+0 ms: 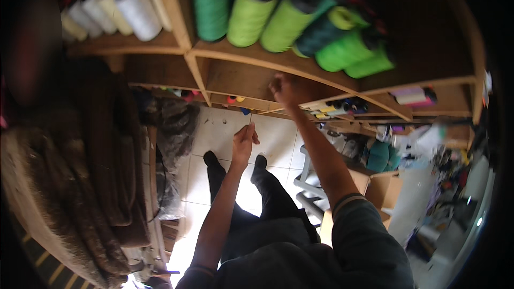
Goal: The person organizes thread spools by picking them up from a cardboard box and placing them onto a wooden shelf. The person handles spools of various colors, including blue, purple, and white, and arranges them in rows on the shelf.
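Observation:
My left hand (244, 143) hangs above the tiled floor, its fingers loosely bent and apart, with nothing visible in it. Higher up and to the right, my right hand (282, 89) reaches to an open compartment of the wooden shelf (238, 77). Its fingers look curled but are smeared, and whether they hold anything does not show. Above it stands a row of thread cones: a green cone (210, 10), a lime cone (252, 15) and another lime cone (288, 23). Beside these, a dark teal cone (319, 35) and a bright green cone (342, 52) lean over.
White and cream thread cones (138, 12) fill the upper left compartment. Brown fabric rolls (69, 182) and dark plastic wrapping (174, 150) line the left. A grey stool (308, 179), a cardboard box (384, 190) and mixed clutter (444, 182) stand at the right.

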The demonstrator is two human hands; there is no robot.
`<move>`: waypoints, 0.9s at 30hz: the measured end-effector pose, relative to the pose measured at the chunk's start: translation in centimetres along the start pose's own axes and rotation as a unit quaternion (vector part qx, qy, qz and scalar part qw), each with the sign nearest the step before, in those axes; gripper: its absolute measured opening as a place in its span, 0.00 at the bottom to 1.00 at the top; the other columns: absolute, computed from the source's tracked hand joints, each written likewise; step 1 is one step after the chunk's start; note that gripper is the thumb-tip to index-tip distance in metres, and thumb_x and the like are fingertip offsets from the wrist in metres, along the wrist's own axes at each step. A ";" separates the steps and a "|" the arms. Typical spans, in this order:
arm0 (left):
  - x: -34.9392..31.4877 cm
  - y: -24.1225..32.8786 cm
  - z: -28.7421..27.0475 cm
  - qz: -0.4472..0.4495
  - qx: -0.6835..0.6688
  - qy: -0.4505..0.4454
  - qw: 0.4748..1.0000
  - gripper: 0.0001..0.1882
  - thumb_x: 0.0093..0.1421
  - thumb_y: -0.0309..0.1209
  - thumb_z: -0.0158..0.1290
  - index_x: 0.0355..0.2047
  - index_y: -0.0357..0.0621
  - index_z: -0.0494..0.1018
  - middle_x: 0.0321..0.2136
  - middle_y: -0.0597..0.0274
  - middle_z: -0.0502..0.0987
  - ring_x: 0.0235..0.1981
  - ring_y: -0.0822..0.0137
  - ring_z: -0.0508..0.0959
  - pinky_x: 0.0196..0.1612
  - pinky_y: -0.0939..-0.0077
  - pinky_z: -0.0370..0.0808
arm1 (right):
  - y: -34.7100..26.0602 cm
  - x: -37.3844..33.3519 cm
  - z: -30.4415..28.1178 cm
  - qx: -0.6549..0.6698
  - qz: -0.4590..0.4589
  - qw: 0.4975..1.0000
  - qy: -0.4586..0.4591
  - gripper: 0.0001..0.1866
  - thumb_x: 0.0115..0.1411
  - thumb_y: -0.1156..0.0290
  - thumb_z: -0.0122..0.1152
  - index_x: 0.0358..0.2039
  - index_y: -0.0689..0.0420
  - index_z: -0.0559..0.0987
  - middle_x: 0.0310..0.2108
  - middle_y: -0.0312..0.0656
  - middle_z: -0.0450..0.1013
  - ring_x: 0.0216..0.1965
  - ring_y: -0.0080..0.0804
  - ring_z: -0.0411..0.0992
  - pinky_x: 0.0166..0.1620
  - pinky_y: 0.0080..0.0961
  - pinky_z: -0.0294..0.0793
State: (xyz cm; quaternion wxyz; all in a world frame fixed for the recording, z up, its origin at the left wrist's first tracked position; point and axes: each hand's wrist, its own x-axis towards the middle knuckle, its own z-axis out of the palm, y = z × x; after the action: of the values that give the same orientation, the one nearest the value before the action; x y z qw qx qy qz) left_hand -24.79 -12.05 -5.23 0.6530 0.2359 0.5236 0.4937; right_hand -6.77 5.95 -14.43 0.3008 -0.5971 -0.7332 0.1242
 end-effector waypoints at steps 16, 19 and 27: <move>-11.8 1.3 14.7 -0.252 -0.042 -0.280 0.926 0.36 0.61 0.64 0.35 0.65 0.64 0.50 0.64 0.71 0.54 0.63 0.61 0.57 0.62 0.39 0.49 | -17.9 -21.9 -22.1 0.072 0.238 0.934 0.258 0.23 0.62 0.58 0.47 0.46 0.66 0.70 0.45 0.58 0.68 0.47 0.50 0.66 0.51 0.40 0.64; -15.1 -2.2 19.7 -0.346 -0.052 -0.341 0.873 0.38 0.59 0.66 0.37 0.65 0.68 0.49 0.65 0.73 0.51 0.64 0.56 0.55 0.58 0.25 0.44 | -17.2 -27.1 -28.4 -0.112 0.193 0.935 0.275 0.24 0.61 0.56 0.49 0.46 0.67 0.71 0.46 0.59 0.67 0.48 0.51 0.63 0.52 0.41 0.62; -34.2 -9.8 30.2 -0.438 0.104 -0.624 0.639 0.42 0.61 0.57 0.41 0.63 0.35 0.51 0.60 0.36 0.58 0.60 0.47 0.62 0.63 0.55 0.57 | -13.4 -47.0 -42.9 -0.109 0.270 0.944 0.156 0.34 0.55 0.40 0.52 0.21 0.66 0.76 0.24 0.54 0.73 0.33 0.54 0.72 0.50 0.44 0.66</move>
State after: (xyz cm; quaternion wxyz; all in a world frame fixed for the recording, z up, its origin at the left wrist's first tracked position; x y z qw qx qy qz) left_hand 8.03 -40.17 12.39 0.9357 0.2969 0.0816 -0.1723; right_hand 12.76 -49.78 12.91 0.3000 -0.8136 -0.4975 0.0251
